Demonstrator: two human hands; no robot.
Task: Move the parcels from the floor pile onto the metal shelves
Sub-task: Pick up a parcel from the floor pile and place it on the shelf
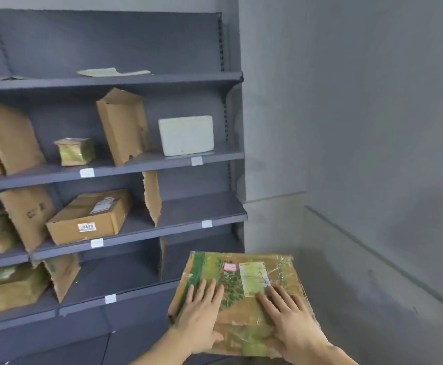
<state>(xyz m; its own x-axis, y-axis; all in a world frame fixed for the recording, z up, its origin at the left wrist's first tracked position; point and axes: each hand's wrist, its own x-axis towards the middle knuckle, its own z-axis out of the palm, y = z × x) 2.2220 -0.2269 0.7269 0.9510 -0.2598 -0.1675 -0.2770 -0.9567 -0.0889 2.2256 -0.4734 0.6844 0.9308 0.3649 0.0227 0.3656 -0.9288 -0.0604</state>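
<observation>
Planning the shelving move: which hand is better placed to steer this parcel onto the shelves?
Probably the left hand: it lies on the parcel's shelf-side half, nearest the metal shelves. The right hand lies on the wall-side half.

Bare forearms, seemingly sleeveless, ringless fingers (pixel 278 299)
</observation>
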